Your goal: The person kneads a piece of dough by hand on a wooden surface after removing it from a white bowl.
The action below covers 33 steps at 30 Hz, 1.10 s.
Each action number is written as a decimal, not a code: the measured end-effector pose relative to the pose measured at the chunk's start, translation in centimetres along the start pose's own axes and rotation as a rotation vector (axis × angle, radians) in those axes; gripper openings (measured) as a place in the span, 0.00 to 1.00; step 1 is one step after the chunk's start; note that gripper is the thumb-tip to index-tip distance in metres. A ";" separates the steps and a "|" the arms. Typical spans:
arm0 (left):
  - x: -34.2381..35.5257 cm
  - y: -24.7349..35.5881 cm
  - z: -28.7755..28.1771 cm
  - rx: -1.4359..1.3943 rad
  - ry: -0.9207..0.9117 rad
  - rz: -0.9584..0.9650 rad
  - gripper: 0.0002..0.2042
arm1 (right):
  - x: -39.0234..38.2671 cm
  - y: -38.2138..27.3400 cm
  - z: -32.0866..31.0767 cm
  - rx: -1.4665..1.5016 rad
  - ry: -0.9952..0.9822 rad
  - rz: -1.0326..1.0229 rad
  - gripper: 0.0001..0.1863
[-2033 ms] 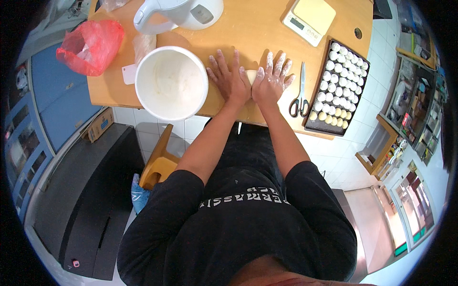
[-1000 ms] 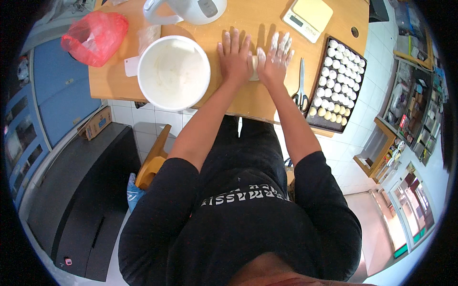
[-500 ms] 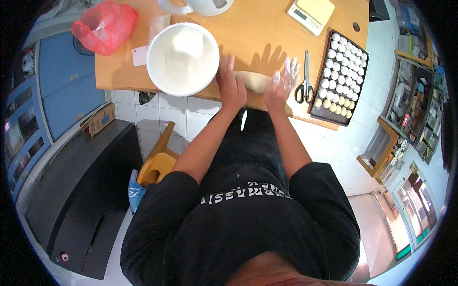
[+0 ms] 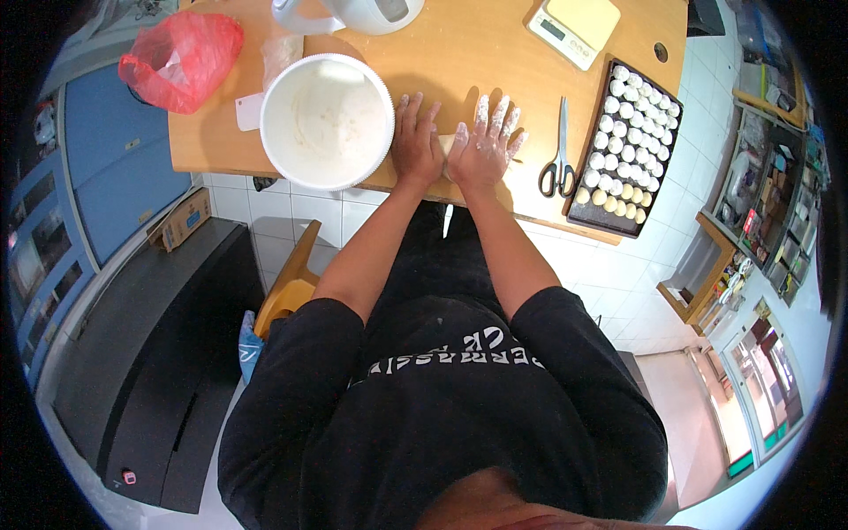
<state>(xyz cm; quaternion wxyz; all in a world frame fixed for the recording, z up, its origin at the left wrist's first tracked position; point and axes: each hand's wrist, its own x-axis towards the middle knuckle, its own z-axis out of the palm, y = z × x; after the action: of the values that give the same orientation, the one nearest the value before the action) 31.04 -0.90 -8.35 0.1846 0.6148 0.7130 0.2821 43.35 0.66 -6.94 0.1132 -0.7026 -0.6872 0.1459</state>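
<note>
My left hand [image 4: 415,141] and my right hand [image 4: 484,146] lie flat side by side on a pale roll of dough [image 4: 448,147] on the wooden table [image 4: 477,53]. Both palms press down on it, fingers spread and dusted with flour. Only a strip of dough shows between the two hands. A large white bowl [image 4: 327,120] stands just left of my left hand. Scissors [image 4: 560,150] lie to the right of my right hand.
A black tray [image 4: 623,137] with several small dough balls sits at the right edge. A kitchen scale [image 4: 574,26] and a white kettle [image 4: 353,13] stand at the back. A red plastic bag [image 4: 181,57] lies far left. A yellow stool [image 4: 287,287] stands below the table.
My hands slid forward, then back toward me over the dough, and now sit forward again on top of it, covering most of it.
</note>
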 end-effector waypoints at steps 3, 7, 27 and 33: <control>0.9 0.2 0.1 -0.003 0.002 -0.007 0.22 | 1.3 -0.1 0.1 0.006 -0.023 0.014 0.39; 2.1 0.7 0.1 -0.016 0.020 -0.024 0.22 | 3.0 -0.1 0.3 -0.004 -0.041 -0.004 0.40; 2.3 1.2 0.5 0.125 -0.005 -0.069 0.20 | 6.4 4.9 -4.4 0.326 -0.301 -0.176 0.28; -1.6 1.8 -0.8 -0.289 -0.229 0.156 0.23 | -2.5 7.6 -4.2 0.165 -0.107 -0.370 0.26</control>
<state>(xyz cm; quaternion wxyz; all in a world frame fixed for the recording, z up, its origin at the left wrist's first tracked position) 32.23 -2.41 -6.68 0.3285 0.6632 0.5897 0.3232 51.91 -1.86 -5.60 0.1587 -0.5438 -0.7954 0.2157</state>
